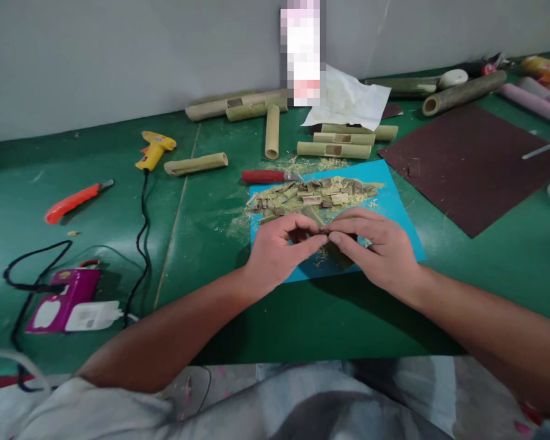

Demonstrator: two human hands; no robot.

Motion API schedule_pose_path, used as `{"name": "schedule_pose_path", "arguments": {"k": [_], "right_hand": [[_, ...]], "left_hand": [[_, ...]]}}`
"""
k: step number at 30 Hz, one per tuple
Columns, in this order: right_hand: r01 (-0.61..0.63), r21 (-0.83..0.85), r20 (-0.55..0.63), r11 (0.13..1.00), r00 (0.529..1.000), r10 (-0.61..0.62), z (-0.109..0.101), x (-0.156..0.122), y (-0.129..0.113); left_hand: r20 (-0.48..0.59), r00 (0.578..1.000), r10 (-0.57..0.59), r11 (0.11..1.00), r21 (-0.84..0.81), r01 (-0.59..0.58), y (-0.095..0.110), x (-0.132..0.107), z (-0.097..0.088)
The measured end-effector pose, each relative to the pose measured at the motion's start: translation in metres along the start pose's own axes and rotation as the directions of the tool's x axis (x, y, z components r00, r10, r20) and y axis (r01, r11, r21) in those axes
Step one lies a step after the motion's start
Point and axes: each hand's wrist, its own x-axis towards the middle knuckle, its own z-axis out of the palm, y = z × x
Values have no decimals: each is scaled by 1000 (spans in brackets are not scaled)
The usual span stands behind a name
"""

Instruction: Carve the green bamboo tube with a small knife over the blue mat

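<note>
My left hand (282, 247) and my right hand (378, 247) meet fingertip to fingertip, both closed in a pinch. Between them is a small dark piece (324, 231), mostly covered by the fingers; it looks like a bamboo chip, though I cannot be sure. Beneath the hands a length of bamboo (341, 256) lies on a blue sheet (406, 229), partly hidden. Just beyond, bamboo chips and shavings (311, 200) are heaped on the same sheet. At the far edge of that heap rests a red-handled knife (263, 176).
Notched bamboo tubes (334, 150) lie toward the wall, near a white paper (348, 98). To the left are a yellow glue gun (156, 150), an orange utility knife (76, 203) and a purple power box (68, 299) with cords. A brown sheet (472, 165) spreads out on the right.
</note>
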Motion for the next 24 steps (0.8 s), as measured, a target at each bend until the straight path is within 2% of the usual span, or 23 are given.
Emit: {"name": "schedule_pose_path", "arguments": {"k": [5, 11, 18, 24], "right_hand": [[25, 46, -38, 999, 999, -23, 1, 1, 2], [-25, -13, -47, 1000, 999, 25, 1, 1, 0], [41, -76, -42, 996, 998, -45, 0, 0, 2], [35, -65, -28, 997, 999, -37, 1, 0, 5]], "left_hand": [[-48, 992, 118, 992, 59, -115, -2, -3, 0], [-14, 987, 162, 984, 79, -161, -2, -3, 0], [-4, 975, 220, 968, 124, -218, 1, -2, 0], [-7, 973, 231, 960, 167, -227, -1, -5, 1]]}}
